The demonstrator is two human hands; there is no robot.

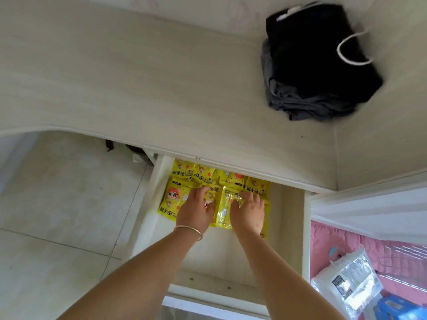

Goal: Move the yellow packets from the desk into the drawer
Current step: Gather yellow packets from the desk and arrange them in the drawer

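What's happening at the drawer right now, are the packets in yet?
A person has both hands down in the open drawer. The left hand and right hand lie on the yellow packets, which sit bunched at the back left of the drawer. No yellow packets show on the desk; only a dark bundle of clothes lies there. The packets look delivered and are being arranged.

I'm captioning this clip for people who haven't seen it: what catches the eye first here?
The bright yellow packets spread in the open drawer, with the left hand and right hand resting on them. Next, the dark pile of clothes on the pale desk, far right.
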